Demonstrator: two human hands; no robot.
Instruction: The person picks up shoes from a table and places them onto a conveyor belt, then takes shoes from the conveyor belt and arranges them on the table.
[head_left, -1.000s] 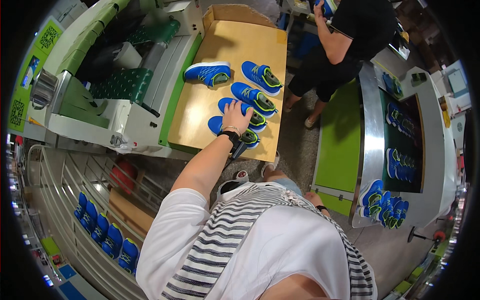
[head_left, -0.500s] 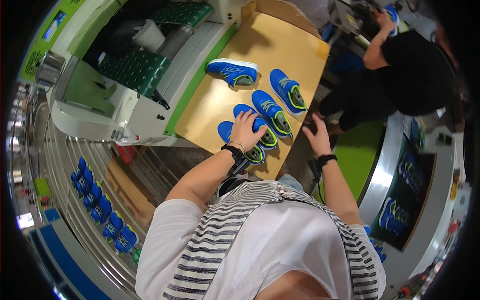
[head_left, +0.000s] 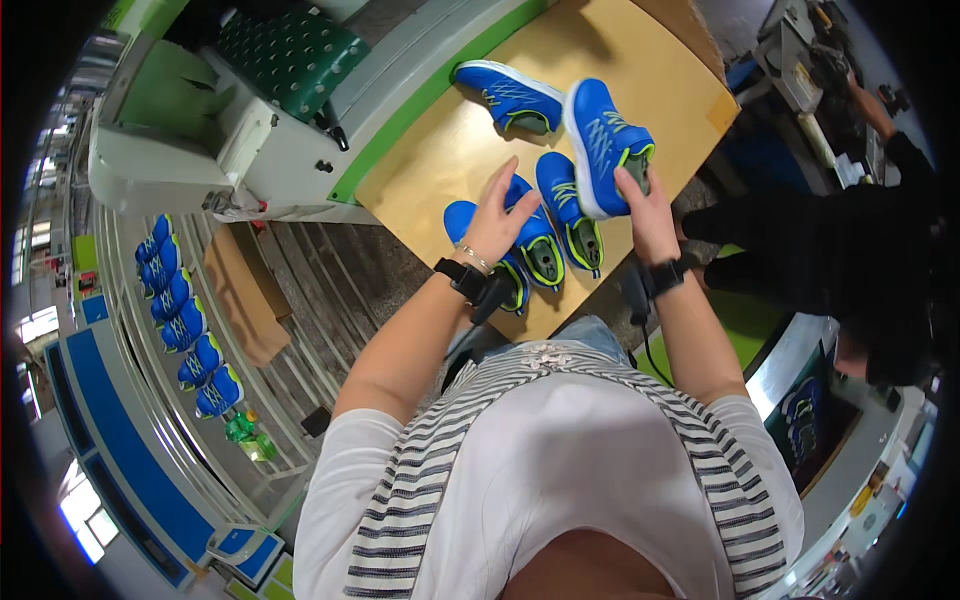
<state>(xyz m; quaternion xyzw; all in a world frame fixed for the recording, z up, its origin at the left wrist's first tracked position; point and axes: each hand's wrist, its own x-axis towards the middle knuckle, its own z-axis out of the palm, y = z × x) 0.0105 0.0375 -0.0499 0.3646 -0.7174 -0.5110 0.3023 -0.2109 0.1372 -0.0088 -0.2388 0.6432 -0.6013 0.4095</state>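
Observation:
My right hand grips a blue sneaker by its heel opening. The shoe is lifted and tilted, its white sole turned to the left. My left hand has its fingers stretched out above a row of blue sneakers on the tan board. Nothing shows in that hand. Beneath it, the middle sneaker and the leftmost sneaker are partly covered. A third sneaker stands beside them to the right. Farther back, another blue sneaker lies on its side.
A white and green machine with a dotted green belt borders the board on the left. At lower left, a metal rack holds several blue shoes and a cardboard piece. A person in black is at the right.
My right hand, empty before, has taken hold of the rightmost sneaker and raised it off the board. My left hand stays over the row. The view has shifted, and the person in black has moved.

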